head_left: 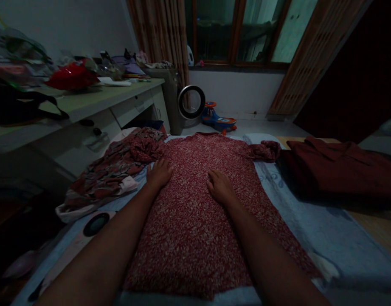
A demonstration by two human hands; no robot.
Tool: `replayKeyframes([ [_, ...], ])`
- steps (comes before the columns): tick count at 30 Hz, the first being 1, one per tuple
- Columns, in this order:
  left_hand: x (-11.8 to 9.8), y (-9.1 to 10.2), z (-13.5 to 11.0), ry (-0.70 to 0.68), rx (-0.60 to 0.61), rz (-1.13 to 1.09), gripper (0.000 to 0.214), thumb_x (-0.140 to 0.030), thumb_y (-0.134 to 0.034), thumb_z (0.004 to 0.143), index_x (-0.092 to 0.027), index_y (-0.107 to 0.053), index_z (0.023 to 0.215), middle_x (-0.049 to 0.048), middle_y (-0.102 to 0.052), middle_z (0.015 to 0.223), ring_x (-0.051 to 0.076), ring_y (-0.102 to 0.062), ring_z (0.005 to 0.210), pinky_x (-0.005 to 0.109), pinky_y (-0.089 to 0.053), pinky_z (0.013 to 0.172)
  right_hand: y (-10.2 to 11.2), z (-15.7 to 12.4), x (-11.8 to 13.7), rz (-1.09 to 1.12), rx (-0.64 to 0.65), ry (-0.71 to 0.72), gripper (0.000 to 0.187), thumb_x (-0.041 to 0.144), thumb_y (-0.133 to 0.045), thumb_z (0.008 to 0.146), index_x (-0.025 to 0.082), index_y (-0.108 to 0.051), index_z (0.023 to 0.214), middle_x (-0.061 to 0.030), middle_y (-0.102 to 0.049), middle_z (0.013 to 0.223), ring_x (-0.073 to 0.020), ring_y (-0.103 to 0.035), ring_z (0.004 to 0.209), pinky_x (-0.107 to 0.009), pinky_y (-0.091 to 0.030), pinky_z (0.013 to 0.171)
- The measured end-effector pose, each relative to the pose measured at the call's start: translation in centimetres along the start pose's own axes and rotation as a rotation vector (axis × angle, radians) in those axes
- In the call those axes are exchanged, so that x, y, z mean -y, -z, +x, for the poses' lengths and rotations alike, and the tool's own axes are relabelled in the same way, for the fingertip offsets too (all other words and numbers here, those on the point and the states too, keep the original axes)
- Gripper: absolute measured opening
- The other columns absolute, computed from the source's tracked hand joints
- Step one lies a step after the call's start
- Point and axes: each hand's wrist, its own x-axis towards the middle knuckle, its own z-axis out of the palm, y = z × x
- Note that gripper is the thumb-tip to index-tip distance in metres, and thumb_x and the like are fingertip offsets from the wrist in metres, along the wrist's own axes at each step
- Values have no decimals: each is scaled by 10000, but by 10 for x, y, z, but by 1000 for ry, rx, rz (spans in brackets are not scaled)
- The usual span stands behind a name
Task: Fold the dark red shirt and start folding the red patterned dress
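Note:
A red garment with a pale speckled floral print (198, 212) lies spread out with its neckline at the far end. At its upper left edge, my left hand (160, 173) rests palm down, fingers apart. My right hand (220, 186) lies on the middle of the garment with its fingers slightly bent, and no fabric is visibly gripped in it. The sleeve on the right (265, 151) is bunched up. The left sleeve cannot be told apart from a crumpled patterned cloth (119, 159) beside it.
Under the garment is a light blue bed cover (325, 229). Folded dark red clothes (344, 165) are stacked at the right. A cluttered desk (119, 100) runs along the left. Beyond the bed stand a washing machine with its round door ajar (191, 102) and a blue-orange ride-on toy (217, 119).

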Motion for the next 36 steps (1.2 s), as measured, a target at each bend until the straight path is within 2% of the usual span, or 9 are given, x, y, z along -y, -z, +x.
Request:
replayKeyframes([
  [3, -29, 9, -3, 37, -138, -3, 434, -273, -424, 920, -130, -553, 1309, 163, -398, 1533, 341, -286, 1445, 628, -137, 1159, -1, 0, 0, 8, 2, -5, 445, 318, -489, 931, 159, -530, 1345, -124, -507, 1442, -256, -433, 1332, -423, -286, 1142],
  [5, -61, 12, -4, -60, -170, -112, 429, -244, -420, 913, -125, -560, 1301, 155, -417, 1522, 308, -288, 1451, 565, -152, 1186, -2, 0, 0, 16, -4, -2, 451, 319, -490, 930, 149, -524, 1346, -131, -504, 1443, -262, -430, 1334, -428, -279, 1147],
  [9, -125, 3, -9, -278, -4, -483, 460, -227, -325, 952, -125, -523, 1354, 114, -456, 1505, 185, -387, 1409, 347, -305, 1167, -4, 0, -2, 57, -49, -4, 476, 291, -482, 919, 114, -488, 1360, -165, -533, 1400, -267, -468, 1295, -434, -313, 1126],
  [12, -149, -9, -17, -333, -1, -549, 478, -265, -261, 993, -104, -510, 1367, 114, -457, 1505, 178, -381, 1411, 338, -291, 1176, -7, 0, -6, 124, -82, 11, 496, 215, -435, 902, 117, -449, 1388, -162, -551, 1377, -249, -488, 1273, -429, -343, 1107],
  [16, -152, -19, -28, -375, -19, -379, 492, -355, -270, 1014, -149, -465, 1416, 93, -475, 1494, 239, -374, 1409, 433, -247, 1193, -12, 1, -13, 226, -129, 17, 522, 140, -369, 882, 108, -441, 1398, -154, -561, 1369, -222, -501, 1265, -408, -347, 1114],
  [20, -152, -19, -32, -408, 18, -219, 508, -416, -299, 1007, -212, -421, 1456, 54, -393, 1555, 287, -303, 1445, 503, -214, 1191, -13, 4, -21, 243, -144, -35, 498, 128, -348, 888, 110, -478, 1368, -152, -584, 1342, -215, -525, 1234, -382, -375, 1091],
  [24, -155, -17, -32, -399, 45, -178, 567, -481, -296, 994, -218, -371, 1491, 65, -339, 1583, 301, -251, 1468, 542, -196, 1185, -1, 3, -34, 90, -74, -147, 452, 210, -414, 907, 101, -516, 1334, -177, -565, 1357, -258, -500, 1260, -414, -351, 1100],
  [30, -158, -14, -33, -363, 97, -200, 624, -549, -318, 967, -242, -343, 1509, 70, -317, 1593, 331, -211, 1479, 592, -125, 1181, 17, -2, -57, -155, 9, -365, 512, 425, -405, 969, 188, -458, 1420, -135, -376, 1544, -317, -307, 1420, -518, -257, 1125],
  [36, -159, -16, -34, -318, 87, -226, 637, -593, -335, 942, -290, -355, 1503, 53, -309, 1598, 388, -167, 1478, 664, -75, 1152, 26, -4, -84, -252, 52, -338, 538, 487, -369, 984, 205, -444, 1436, -122, -384, 1540, -313, -326, 1407, -498, -248, 1123],
])
